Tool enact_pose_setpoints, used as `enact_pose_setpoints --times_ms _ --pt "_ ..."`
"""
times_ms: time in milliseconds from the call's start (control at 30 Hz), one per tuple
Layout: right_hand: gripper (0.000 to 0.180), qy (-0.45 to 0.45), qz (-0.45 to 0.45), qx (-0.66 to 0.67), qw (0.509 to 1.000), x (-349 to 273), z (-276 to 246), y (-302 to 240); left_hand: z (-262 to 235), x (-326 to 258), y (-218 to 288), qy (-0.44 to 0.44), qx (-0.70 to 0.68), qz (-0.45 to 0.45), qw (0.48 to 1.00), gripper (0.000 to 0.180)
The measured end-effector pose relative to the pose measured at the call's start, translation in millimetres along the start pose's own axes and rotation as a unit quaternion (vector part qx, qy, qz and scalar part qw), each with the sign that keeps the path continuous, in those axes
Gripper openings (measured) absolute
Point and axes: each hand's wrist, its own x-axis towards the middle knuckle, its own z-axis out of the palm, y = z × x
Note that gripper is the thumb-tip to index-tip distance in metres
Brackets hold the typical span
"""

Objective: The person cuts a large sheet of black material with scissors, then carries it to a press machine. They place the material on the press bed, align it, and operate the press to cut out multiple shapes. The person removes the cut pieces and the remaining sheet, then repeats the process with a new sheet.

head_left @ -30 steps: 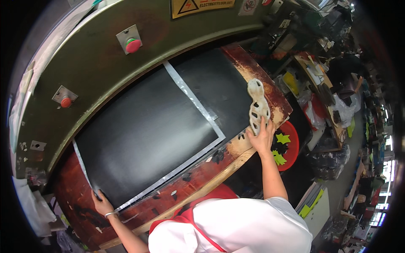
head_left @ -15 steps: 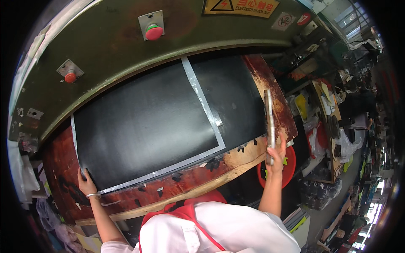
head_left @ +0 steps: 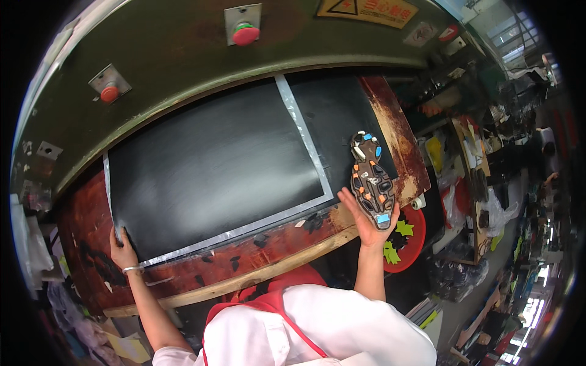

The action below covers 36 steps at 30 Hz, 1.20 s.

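A large glossy black sheet (head_left: 213,174) with a silvery taped border lies on the worn reddish board (head_left: 85,226). My left hand (head_left: 124,251) grips its left edge near the front corner, the thumb on top. Lying tilted on my right hand (head_left: 370,227) is a long, sole-shaped cutting die (head_left: 370,180), its face set with orange, blue, white and black pads. The palm is under the die's near end, and the thumb sticks out to the left. The die is above the right end of the board, and it hides part of the fingers.
Behind the board rises a dark green machine beam with two red push buttons (head_left: 246,35) (head_left: 110,93) and a yellow warning sign (head_left: 369,11). Below my right wrist side, a red basin (head_left: 419,244) holds yellow-green scraps. Shelving with bags (head_left: 455,207) stands farther right. Small black offcuts (head_left: 260,240) lie along the board's front.
My right hand has turned the cutting die from edge-on to face-up and brought it left, over the black sheet's right side. The left hand stays at the sheet's edge. The view has shifted slightly.
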Motion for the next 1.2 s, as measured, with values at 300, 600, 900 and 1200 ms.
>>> enact_pose_setpoints --times_ms 300,600,900,1200 --pt "0.083 0.001 -0.037 -0.031 0.999 -33.5 58.8 64.5 -1.9 -2.9 -0.9 -0.004 0.067 -0.033 0.997 0.038" --pt "0.100 -0.094 0.177 -0.121 0.972 -68.7 118.4 183.0 -35.1 -40.4 169.8 -0.060 -0.190 0.281 0.939 0.033" --pt "0.085 -0.026 0.302 -0.167 0.938 -81.7 123.7 240.3 -22.2 -64.7 212.9 -0.086 -0.326 0.382 0.860 0.026" --pt "0.089 -0.054 0.327 -0.212 0.919 -86.4 129.3 248.8 -28.2 -61.4 189.8 -0.063 -0.248 0.478 0.840 0.030"
